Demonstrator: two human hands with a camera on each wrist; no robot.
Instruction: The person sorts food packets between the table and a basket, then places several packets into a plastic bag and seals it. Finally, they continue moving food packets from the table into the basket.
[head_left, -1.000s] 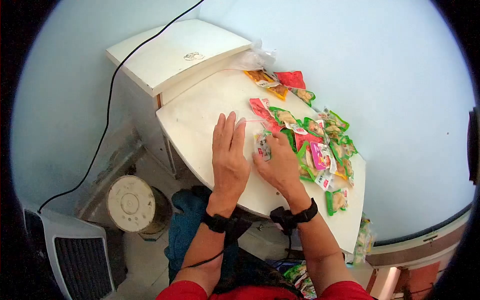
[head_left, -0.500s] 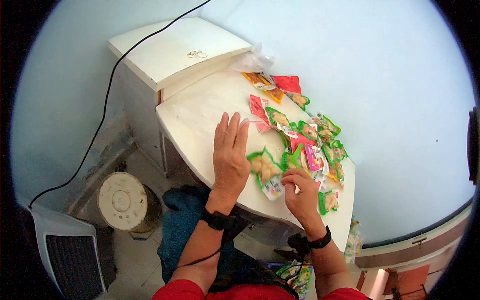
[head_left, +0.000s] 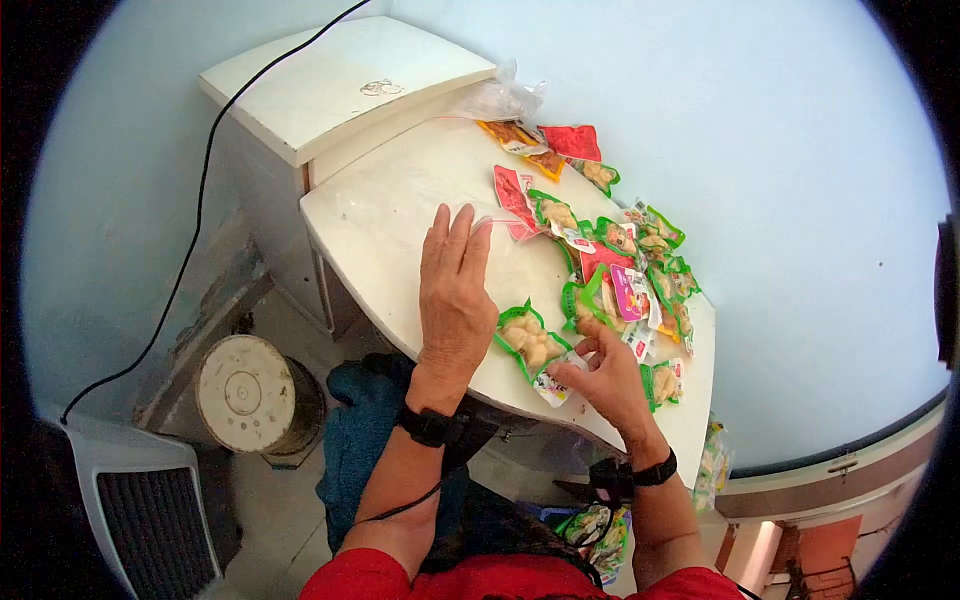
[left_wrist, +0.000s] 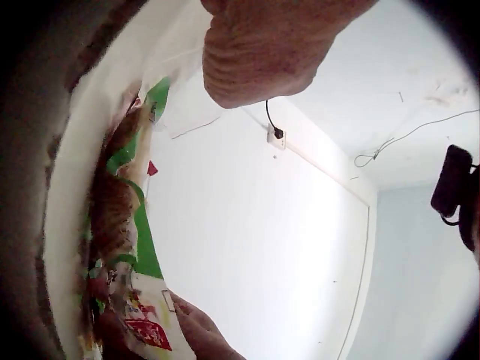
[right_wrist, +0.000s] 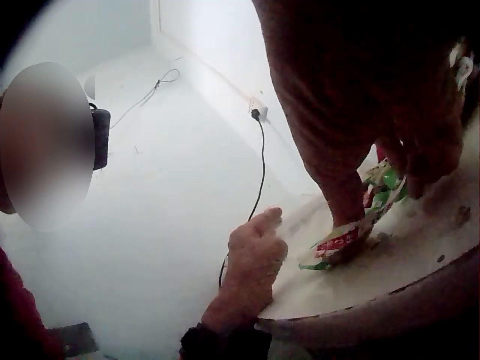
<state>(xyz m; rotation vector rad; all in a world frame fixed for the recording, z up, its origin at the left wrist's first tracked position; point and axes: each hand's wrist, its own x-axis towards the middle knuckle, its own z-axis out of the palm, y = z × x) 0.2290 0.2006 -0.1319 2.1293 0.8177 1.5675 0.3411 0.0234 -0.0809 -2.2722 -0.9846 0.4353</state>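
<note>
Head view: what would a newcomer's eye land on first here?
Probably the colorful packets, scattered along the right side of the white table. Next, the right hand at the corner of a green-edged packet, with the left hand held open beside it. The black cable also stands out, curving down at left.

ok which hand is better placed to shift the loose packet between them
Probably the right hand: its thumb is at the packet, on the printed end. The left hand has straight fingers pointing past it.

bright glare, dark distorted edges
</note>
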